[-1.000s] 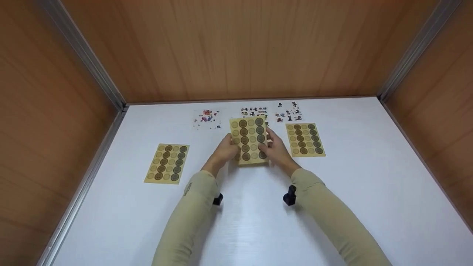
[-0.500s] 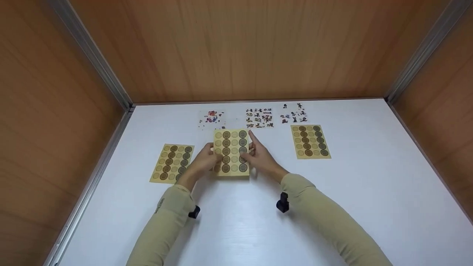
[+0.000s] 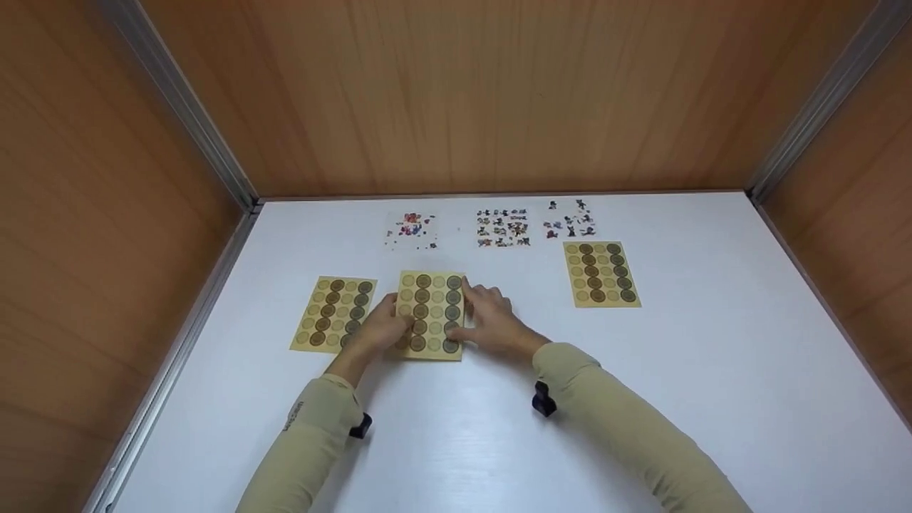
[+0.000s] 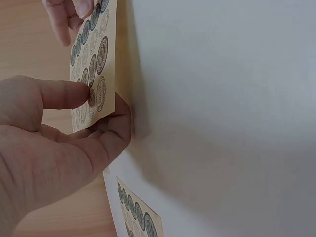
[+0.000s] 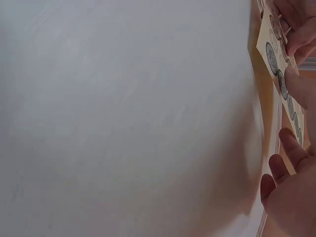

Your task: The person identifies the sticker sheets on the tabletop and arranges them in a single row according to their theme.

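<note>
A tan sheet of round stickers [image 3: 437, 303], with alternating pale and dark circles, is held by both hands near the middle of the table. My left hand [image 3: 383, 328] grips its left edge; in the left wrist view the thumb lies on the printed face and the fingers curl underneath. At the right edge, my right hand [image 3: 499, 324] has its thumb on the face and a finger along the side, while other fingers [image 5: 279, 168] sit off the sheet. Whether several sheets are stacked here, I cannot tell. The sheet is tilted, with its shadow on the table.
Similar sticker sheets lie to the left [image 3: 328, 310] and right [image 3: 602, 274]. Along the back are clear sheets with small colourful stickers: a left one [image 3: 412, 229], a middle one [image 3: 503, 228] and a right one [image 3: 570, 219]. Wooden panels [image 3: 499, 100] enclose the white table [image 3: 456, 456].
Both hands have moved the held sheet leftward, toward the person and lower, beside the left sheet. The middle clear sheet, partly covered before, now shows fully. My right index finger has straightened along the edge.
</note>
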`<state>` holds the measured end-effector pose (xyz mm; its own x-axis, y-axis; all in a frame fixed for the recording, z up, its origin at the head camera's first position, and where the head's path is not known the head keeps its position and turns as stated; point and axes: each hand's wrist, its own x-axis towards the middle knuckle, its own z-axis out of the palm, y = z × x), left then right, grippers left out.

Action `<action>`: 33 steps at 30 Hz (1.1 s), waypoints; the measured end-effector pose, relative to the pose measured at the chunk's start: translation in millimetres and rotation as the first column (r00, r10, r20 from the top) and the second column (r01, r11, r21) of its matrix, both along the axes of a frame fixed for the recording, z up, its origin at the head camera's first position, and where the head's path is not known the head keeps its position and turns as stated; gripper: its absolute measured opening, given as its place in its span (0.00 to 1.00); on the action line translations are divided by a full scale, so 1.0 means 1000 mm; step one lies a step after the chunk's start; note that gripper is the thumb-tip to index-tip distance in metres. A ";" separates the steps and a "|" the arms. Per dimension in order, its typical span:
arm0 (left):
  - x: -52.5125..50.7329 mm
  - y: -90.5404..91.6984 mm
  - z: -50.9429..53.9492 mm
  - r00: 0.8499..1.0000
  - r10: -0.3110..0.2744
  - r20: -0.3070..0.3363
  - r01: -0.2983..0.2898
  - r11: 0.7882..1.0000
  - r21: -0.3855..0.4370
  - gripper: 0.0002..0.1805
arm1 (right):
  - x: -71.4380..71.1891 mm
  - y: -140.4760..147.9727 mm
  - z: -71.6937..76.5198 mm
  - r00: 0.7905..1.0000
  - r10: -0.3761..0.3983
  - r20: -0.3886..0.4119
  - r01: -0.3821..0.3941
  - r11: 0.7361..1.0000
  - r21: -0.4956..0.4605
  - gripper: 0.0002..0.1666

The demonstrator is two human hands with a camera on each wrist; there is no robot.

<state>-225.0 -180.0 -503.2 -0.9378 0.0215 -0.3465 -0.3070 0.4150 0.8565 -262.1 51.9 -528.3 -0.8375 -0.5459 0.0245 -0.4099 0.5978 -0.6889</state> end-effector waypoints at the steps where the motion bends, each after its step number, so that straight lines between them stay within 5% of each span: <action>1: 0.000 -0.001 -0.001 1.000 0.000 -0.005 0.000 1.000 -0.004 0.31 | 0.001 -0.001 0.000 1.000 0.009 -0.016 -0.009 0.999 0.032 0.65; 14: 0.003 -0.010 -0.001 0.999 0.041 -0.002 -0.041 0.997 -0.060 0.27 | -0.002 -0.007 -0.004 0.987 0.136 -0.086 -0.114 0.968 0.222 0.68; 21: 0.003 -0.011 0.000 0.999 0.031 -0.014 -0.033 0.982 -0.185 0.40 | -0.005 -0.012 -0.003 0.981 0.174 -0.082 -0.149 0.957 0.249 0.70; 26: 0.006 -0.013 -0.001 0.999 0.013 -0.037 -0.024 0.952 -0.306 0.38 | -0.006 -0.014 -0.005 0.977 0.210 -0.046 -0.188 0.938 0.291 0.71; 33: 0.008 -0.011 -0.003 0.997 -0.034 -0.069 -0.004 0.874 -0.485 0.36 | -0.007 -0.015 -0.003 0.968 0.252 -0.007 -0.236 0.917 0.323 0.71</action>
<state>-217.3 -191.2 -506.1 -0.9619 -0.1168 -0.2473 -0.2413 0.7881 0.5663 -269.1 37.3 -530.8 -0.6796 -0.7187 -0.1469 -0.5982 0.6588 -0.4562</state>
